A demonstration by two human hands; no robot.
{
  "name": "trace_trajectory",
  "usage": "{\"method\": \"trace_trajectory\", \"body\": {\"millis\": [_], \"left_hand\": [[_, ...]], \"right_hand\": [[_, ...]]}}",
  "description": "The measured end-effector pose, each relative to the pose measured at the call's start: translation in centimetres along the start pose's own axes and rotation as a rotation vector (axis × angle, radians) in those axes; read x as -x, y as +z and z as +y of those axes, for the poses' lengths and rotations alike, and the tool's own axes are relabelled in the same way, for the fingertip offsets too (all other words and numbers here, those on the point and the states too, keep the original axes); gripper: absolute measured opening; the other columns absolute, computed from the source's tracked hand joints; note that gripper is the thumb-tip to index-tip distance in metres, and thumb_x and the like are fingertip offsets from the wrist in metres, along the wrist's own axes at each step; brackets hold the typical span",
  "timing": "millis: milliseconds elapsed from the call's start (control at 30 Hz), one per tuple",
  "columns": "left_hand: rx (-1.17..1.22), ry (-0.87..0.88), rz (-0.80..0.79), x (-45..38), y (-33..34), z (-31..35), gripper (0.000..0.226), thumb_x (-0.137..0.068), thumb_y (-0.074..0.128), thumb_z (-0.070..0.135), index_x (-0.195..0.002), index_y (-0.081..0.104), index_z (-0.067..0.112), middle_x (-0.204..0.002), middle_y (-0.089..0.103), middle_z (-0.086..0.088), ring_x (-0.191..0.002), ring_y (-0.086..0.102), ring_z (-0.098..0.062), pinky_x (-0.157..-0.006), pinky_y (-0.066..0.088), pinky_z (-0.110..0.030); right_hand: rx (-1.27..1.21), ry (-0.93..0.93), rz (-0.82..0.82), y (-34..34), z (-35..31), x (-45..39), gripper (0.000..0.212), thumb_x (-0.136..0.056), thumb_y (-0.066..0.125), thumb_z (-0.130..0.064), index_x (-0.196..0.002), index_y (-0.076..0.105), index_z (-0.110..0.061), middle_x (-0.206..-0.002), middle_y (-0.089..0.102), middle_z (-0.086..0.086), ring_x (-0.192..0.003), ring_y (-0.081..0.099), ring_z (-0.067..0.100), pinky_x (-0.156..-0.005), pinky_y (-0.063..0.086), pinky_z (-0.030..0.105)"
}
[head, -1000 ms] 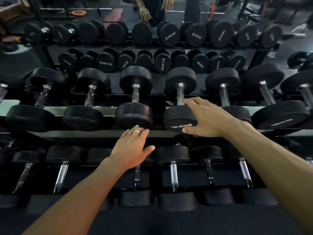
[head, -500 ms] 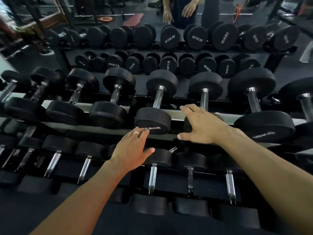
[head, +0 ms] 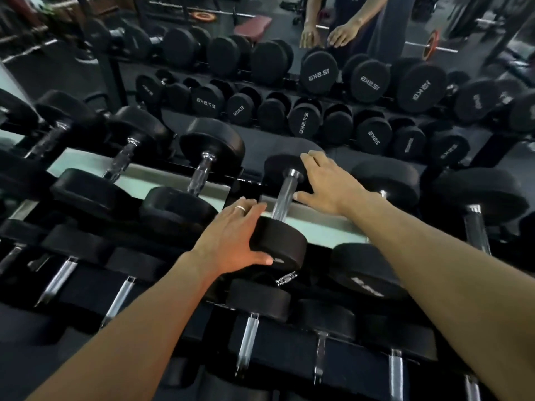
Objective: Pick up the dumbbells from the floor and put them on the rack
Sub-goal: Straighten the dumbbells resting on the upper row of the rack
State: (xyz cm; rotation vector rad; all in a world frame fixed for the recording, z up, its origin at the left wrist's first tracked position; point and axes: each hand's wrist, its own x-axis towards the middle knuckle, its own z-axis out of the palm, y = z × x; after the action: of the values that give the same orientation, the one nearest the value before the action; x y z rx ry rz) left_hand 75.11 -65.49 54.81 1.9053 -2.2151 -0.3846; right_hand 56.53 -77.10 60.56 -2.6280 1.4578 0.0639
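black round-headed dumbbell with chrome handle [head: 282,209] sits on the upper tier of the black steel rack [head: 315,218]. left hand [head: 234,237] has slid onto its near head, fingers straight, pressing. right hand [head: 330,183] has moved to the far head, fingers spread, touching. looks like final seating; this one seems racked.

A gym: dumbbells [head: 278,215] on racks [head: 318,227], mirror [head: 289,68] behind.

Mirror [head: 289,21] behind — reflected maroon bench pad [head: 252,26], barbell with orange plate [head: 430,47], orange plate [head: 203,15] on dark floor [head: 37,62].
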Motion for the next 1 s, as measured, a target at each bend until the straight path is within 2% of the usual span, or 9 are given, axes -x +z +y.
{"method": "trace_trajectory", "body": {"millis": [100, 200, 300, 367, 567, 700, 1000], "left_hand": [[0.055, 0.015, -0.063, -1.1, 0.3, -0.4, 0.086, -0.069, 0.077, 0.055, -0.138, 0.037, 0.024, -0.134, 0.045, -0.001, -0.124, 0.045, -0.019, -0.104, 0.038, -0.032], [0.121, 0.011, -0.096, -1.4, 0.5, -0.7, 0.081, -0.070, 0.077, 0.053, -0.136, 0.039, 0.027, -0.128, 0.046, 0.004, -0.115, 0.049, -0.016, -0.097, 0.045, -0.030], [0.132, 0.000, -0.091, -1.3, 0.4, -0.6, 0.083, -0.069, 0.077, 0.055, -0.138, 0.038, 0.029, -0.129, 0.044, 0.007, -0.114, 0.048, -0.013, -0.096, 0.044, -0.027], [0.138, -0.023, -0.087, -1.3, 0.3, -0.5, 0.085, -0.068, 0.078, 0.054, -0.138, 0.038, 0.029, -0.129, 0.044, 0.008, -0.112, 0.049, -0.012, -0.095, 0.044, -0.025], [0.148, -0.088, -0.083, -1.3, 0.2, 0.3, 0.087, -0.065, 0.081, 0.053, -0.138, 0.040, 0.028, -0.125, 0.043, 0.008, -0.109, 0.051, -0.013, -0.095, 0.045, -0.027], [0.141, -0.102, -0.082, -1.4, 0.4, 0.9, 0.087, -0.066, 0.080, 0.052, -0.138, 0.039, 0.027, -0.126, 0.042, 0.006, -0.110, 0.049, -0.013, -0.094, 0.041, -0.023], [0.173, -0.143, -0.096, -1.1, 0.9, 1.3, 0.086, -0.067, 0.080, 0.052, -0.139, 0.036, 0.032, -0.130, 0.039, 0.008, -0.112, 0.048, -0.012, -0.098, 0.046, -0.032]], "right_hand": [[0.050, 0.024, 0.000, -0.2, 0.7, -3.3, 0.079, -0.098, 0.059, -0.035, -0.156, 0.014, -0.003, -0.161, 0.016, 0.021, -0.149, 0.016, 0.036, -0.118, 0.021, 0.041], [0.078, 0.086, -0.034, 0.4, 1.4, -6.1, 0.082, -0.100, 0.055, -0.036, -0.158, 0.006, -0.004, -0.161, 0.011, 0.027, -0.148, 0.017, 0.043, -0.120, 0.020, 0.051], [0.126, 0.084, 0.014, 1.5, 2.0, -7.6, 0.077, -0.100, 0.057, -0.023, -0.157, 0.009, -0.003, -0.153, 0.024, 0.029, -0.135, 0.035, 0.048, -0.110, 0.035, 0.050], [0.130, 0.057, 0.064, 1.7, 2.2, -8.1, 0.074, -0.100, 0.057, -0.020, -0.157, 0.013, -0.005, -0.149, 0.030, 0.027, -0.130, 0.039, 0.047, -0.104, 0.040, 0.048], [0.141, -0.016, 0.047, 1.1, 3.2, -8.8, 0.073, -0.099, 0.059, -0.025, -0.157, 0.018, -0.007, -0.145, 0.035, 0.026, -0.126, 0.042, 0.046, -0.100, 0.044, 0.048], [0.141, -0.045, 0.037, 1.0, 3.3, -9.4, 0.074, -0.097, 0.062, -0.025, -0.156, 0.020, -0.006, -0.142, 0.037, 0.027, -0.122, 0.044, 0.046, -0.098, 0.045, 0.050], [0.150, -0.063, 0.028, 0.9, 3.1, -9.4, 0.074, -0.098, 0.062, -0.024, -0.156, 0.020, -0.006, -0.143, 0.036, 0.026, -0.122, 0.043, 0.044, -0.094, 0.046, 0.050]]}}
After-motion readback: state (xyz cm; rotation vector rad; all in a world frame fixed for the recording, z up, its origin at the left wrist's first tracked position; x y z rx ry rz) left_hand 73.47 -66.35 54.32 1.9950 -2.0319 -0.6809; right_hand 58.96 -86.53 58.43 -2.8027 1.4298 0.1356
